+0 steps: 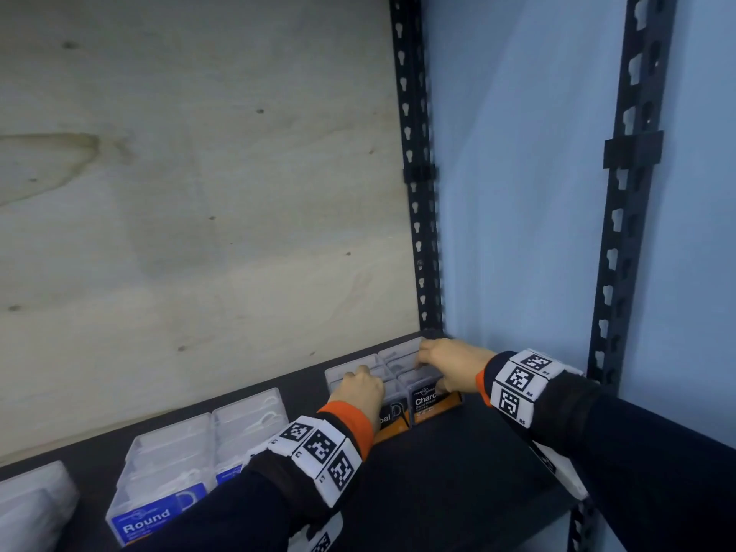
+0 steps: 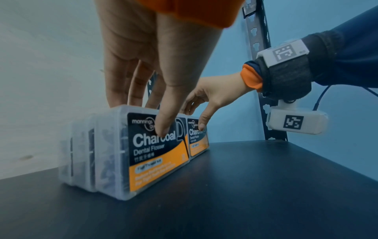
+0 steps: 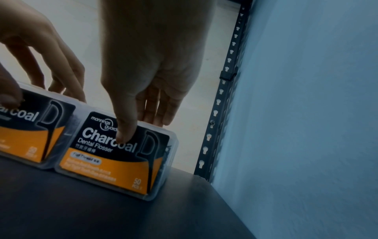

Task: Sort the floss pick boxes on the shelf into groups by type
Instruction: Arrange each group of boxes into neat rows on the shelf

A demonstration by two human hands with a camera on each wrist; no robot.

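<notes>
Two rows of charcoal floss boxes stand side by side on the dark shelf, pushed toward the black corner post where the wooden back panel meets the blue wall. Each row runs several clear boxes deep, the front ones showing black and orange "Charcoal Dental Flosser" labels. The row farther from the post is fronted by the left charcoal box, the row nearer the post by the right charcoal box; the two fronts touch edge to edge.

The left hand reaches down over the left row, thumb pressed on the front label and fingers curled over the top toward the back, clamping that row. The right hand does the same on the row nearer the post: its thumb lies on the word "Charcoal" and its fingers hook over the top behind the front box. Both wrists wear bands with black and white square markers, over orange cuffs and dark sleeves.

Well away from the post, along the same shelf, stand clear round floss boxes holding white picks, the front one with a blue "Round" label. Farther still from the post, at the picture's edge, sits another clear box whose label cannot be seen.
</notes>
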